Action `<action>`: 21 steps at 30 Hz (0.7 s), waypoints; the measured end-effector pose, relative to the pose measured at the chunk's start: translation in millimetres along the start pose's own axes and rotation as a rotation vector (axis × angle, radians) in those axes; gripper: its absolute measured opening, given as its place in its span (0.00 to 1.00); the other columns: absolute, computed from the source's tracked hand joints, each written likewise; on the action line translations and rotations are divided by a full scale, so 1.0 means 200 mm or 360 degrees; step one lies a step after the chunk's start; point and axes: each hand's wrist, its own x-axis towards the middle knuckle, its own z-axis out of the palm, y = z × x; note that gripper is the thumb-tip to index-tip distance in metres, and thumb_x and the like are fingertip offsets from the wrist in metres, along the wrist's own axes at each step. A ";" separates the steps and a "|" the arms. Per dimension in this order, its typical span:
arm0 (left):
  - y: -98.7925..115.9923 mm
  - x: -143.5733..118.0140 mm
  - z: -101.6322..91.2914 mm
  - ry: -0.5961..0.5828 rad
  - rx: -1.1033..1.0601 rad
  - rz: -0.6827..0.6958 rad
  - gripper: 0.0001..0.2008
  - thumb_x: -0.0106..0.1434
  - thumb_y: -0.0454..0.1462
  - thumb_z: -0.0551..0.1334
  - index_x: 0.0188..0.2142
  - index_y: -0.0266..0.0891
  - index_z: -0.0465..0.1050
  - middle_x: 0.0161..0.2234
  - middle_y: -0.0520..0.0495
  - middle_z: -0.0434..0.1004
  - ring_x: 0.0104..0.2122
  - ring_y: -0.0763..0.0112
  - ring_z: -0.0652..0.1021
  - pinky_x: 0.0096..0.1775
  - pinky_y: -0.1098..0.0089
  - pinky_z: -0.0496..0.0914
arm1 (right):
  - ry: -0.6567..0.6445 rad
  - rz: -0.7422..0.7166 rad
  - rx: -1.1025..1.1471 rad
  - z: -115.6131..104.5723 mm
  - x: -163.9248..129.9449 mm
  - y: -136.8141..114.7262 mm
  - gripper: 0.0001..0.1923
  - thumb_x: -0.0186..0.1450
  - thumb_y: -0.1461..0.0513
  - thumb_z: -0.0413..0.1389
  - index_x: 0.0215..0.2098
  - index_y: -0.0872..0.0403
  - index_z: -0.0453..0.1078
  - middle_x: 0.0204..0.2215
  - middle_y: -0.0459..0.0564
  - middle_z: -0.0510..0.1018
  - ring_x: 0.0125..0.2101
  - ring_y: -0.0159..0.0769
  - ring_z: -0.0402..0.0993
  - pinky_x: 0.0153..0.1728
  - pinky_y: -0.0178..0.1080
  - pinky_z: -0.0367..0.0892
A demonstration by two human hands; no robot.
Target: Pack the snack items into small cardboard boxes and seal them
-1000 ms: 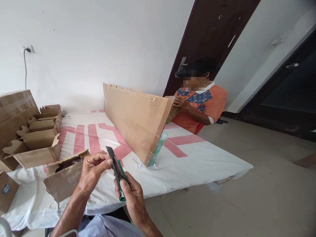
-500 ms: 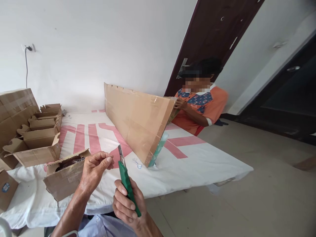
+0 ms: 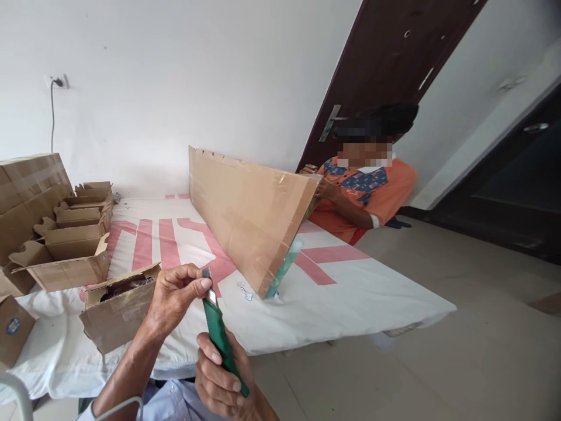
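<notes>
A green utility knife (image 3: 221,345) points up and slightly left, its metal blade out at the top. My right hand (image 3: 223,374) is wrapped round its handle. At the tip, the thumb and forefinger of my left hand (image 3: 177,295) pinch the blade. Just left of that wrist stands an open cardboard box (image 3: 116,321) with something dark and shiny inside. Beyond the knife, a large cardboard piece (image 3: 245,213) stands on edge on the table, with green material under its near end.
Several small open boxes (image 3: 72,260) line the left side, before a larger carton (image 3: 37,181). A person in an orange shirt (image 3: 390,187) sits across the table (image 3: 350,304), hands at the large cardboard's far side. A white sheet with red print covers the table.
My left thumb and forefinger have closed on the knife's blade, which stood apart from them before. The knife has shifted slightly left and down. The other person's second hand now shows.
</notes>
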 end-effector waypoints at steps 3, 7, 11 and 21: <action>0.01 0.00 -0.01 -0.0021 0.0049 -0.0006 0.23 0.53 0.52 0.81 0.23 0.37 0.80 0.21 0.50 0.76 0.23 0.74 0.73 0.30 0.71 0.68 | -0.0121 0.0011 0.0062 0.00 -0.01 0.01 0.26 0.80 0.42 0.44 0.34 0.50 0.64 0.13 0.33 0.67 0.06 0.21 0.43 0.13 0.26 0.55; 0.02 0.00 -0.01 -0.0034 0.0120 0.0003 0.25 0.55 0.56 0.79 0.23 0.37 0.79 0.21 0.49 0.76 0.24 0.73 0.73 0.30 0.71 0.68 | -0.0171 0.0002 0.0137 0.02 0.00 0.02 0.26 0.80 0.43 0.44 0.36 0.52 0.66 0.14 0.34 0.68 0.06 0.20 0.45 0.14 0.26 0.56; 0.02 0.00 -0.01 -0.0052 0.0221 0.0040 0.28 0.59 0.59 0.75 0.23 0.37 0.78 0.22 0.49 0.75 0.24 0.73 0.72 0.30 0.71 0.67 | -0.0164 0.0020 0.0136 0.03 0.01 0.02 0.25 0.80 0.44 0.46 0.38 0.53 0.69 0.13 0.34 0.67 0.06 0.20 0.44 0.13 0.25 0.57; 0.00 -0.01 -0.04 -0.0131 0.0237 0.0162 0.22 0.62 0.54 0.75 0.30 0.38 0.76 0.26 0.51 0.73 0.25 0.73 0.73 0.30 0.72 0.69 | 0.0029 0.0073 0.0012 -0.05 -0.03 0.08 0.27 0.76 0.37 0.48 0.36 0.49 0.64 0.10 0.31 0.65 0.04 0.21 0.39 0.10 0.26 0.52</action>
